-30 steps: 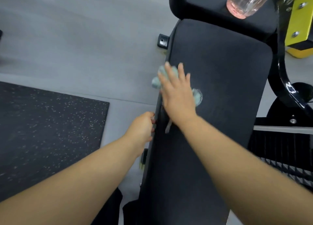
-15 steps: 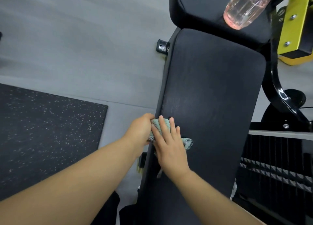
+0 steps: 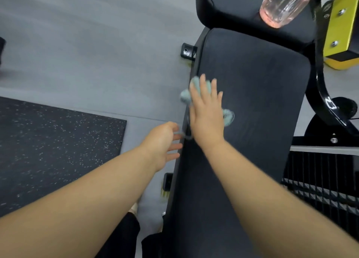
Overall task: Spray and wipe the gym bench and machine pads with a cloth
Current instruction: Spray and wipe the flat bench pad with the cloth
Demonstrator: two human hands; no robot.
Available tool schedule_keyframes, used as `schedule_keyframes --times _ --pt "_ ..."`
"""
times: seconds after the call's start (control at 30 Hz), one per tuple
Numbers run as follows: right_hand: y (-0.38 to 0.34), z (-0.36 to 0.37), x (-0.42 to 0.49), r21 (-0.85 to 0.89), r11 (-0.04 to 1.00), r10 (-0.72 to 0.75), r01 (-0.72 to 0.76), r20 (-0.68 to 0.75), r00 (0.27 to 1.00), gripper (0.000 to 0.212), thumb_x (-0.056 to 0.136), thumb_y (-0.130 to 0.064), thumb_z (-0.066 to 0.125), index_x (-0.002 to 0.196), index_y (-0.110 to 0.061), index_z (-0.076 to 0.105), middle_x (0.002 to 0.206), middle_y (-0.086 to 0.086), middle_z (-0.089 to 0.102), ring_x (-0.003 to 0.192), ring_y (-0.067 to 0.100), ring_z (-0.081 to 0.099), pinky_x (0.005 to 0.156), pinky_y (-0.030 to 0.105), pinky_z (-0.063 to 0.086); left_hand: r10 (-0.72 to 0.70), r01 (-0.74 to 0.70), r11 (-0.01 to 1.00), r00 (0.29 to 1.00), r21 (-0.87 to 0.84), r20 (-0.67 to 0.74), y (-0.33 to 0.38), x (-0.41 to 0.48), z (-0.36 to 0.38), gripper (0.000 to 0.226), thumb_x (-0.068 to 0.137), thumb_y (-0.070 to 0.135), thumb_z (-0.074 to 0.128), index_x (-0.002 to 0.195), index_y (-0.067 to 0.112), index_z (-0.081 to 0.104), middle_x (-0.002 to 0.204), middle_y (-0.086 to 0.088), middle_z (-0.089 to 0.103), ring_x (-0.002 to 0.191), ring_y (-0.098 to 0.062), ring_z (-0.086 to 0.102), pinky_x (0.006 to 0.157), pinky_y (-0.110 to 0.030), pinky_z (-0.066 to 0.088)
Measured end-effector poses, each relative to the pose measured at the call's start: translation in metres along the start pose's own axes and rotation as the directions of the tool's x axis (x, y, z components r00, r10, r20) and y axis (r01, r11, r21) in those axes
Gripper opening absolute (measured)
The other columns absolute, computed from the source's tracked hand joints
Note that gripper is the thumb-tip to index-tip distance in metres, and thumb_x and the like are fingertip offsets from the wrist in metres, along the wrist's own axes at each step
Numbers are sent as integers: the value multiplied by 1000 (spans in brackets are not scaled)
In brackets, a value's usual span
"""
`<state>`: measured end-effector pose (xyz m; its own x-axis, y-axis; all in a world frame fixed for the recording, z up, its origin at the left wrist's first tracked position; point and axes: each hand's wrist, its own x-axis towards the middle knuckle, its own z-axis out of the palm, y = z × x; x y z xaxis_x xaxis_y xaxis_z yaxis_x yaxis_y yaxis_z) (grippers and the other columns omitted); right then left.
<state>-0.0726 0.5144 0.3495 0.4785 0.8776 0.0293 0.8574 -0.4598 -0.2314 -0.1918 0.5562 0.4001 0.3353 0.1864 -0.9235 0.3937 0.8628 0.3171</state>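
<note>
A long black bench pad runs up the middle of the view. My right hand lies flat on its left part, pressing a pale green cloth onto the pad; cloth shows past the fingertips and at the hand's right side. My left hand is at the pad's left edge, fingers loosely spread and holding nothing. A clear pink-tinted spray bottle lies on the upper black pad at the top.
A black speckled rubber mat covers the floor at left, with grey floor beyond. A yellow machine part and a curved black frame stand at right. A black grille sits at lower right.
My right hand has slid the cloth up the pad, away from me, along the left edge. My left hand let go of the pad's edge and opened its fingers.
</note>
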Motion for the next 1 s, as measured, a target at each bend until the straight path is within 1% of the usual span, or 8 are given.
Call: schedule_keyframes --times 0.23,0.43,0.53,0.67,0.77,0.87,0.93,1.0 --pt "17 3 -68 -29 975 -210 220 197 958 50 87 -15 34 136 -14 40 147 16 37 133 46 31 104 57 22 91 -87 994 994 61 -64 5 -4 5 13 98 26 41 104 23 52 117 1 50 113 -18 48 96 -37 44" --pt "5 -13 37 -26 991 131 -131 18 991 50 98 -14 39 147 -17 30 157 7 16 144 37 7 114 52 6 109 -114 974 993 194 35 -17 2 13 38 97 35 40 132 24 48 128 5 50 114 -17 48 103 -38 40" --pt "1 -2 13 -47 992 121 -121 -1 993 52 98 -19 41 148 -16 26 157 8 12 144 36 8 115 49 7 125 -118 972 992 203 -23 -23 1 13 22 97 29 38 103 22 58 106 2 57 109 -21 51 102 -39 40" --pt "-3 22 -74 -81 996 24 -26 -26 999 53 90 -23 41 143 -15 36 152 12 28 139 39 23 109 53 21 180 -159 974 976 164 -121 -35 -13 15 34 98 12 35 65 20 40 70 4 41 68 -15 44 65 -27 37" --pt "6 32 -155 -45 985 -159 165 102 982 51 92 -24 39 142 -20 31 152 6 24 138 35 18 111 50 17 206 -172 957 970 232 -128 -64 -18 21 23 99 10 33 86 11 53 86 -4 53 61 -2 50 48 -11 38" --pt "51 27 -201 -118 949 -268 293 187 945 49 91 -25 39 140 -21 32 149 5 27 136 35 24 106 57 27 237 -153 917 952 368 -196 -97 -24 37 38 97 24 38 135 20 44 137 -5 41 104 -12 49 77 -15 40" --pt "92 14 -200 -214 971 -69 103 162 984 53 88 -25 36 140 -17 33 149 11 34 133 39 28 100 65 30 286 -168 854 943 492 -173 -120 -30 48 47 96 30 41 143 27 33 149 0 23 129 -19 36 104 -30 32" --pt "126 0 -187 -246 950 215 -194 65 974 56 91 -29 31 145 -14 31 152 14 29 137 41 24 104 66 21 315 -172 776 939 606 -138 -135 -36 58 52 96 33 41 145 31 26 154 6 10 138 -17 23 107 -35 25"
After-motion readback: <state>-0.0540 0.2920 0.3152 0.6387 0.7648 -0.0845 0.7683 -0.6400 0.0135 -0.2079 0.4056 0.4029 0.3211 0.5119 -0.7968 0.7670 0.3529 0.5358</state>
